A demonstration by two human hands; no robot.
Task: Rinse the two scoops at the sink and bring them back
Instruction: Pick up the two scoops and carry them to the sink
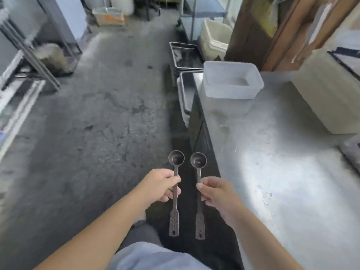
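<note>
Metal scoops, one in each of our hands: our left hand (162,185) pinches the left scoop (175,191) mid-handle, our right hand (216,193) pinches the right scoop (199,193) likewise, bowls forward, over the floor (93,114) beside the counter (272,152). No sink shows. Such light pinches could let a handle swivel or drop as we walk.

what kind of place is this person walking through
Probably a commercial kitchen's back area: a stainless steel counter, stacked metal trays on the bare concrete floor, and a translucent plastic tub on the counter.
</note>
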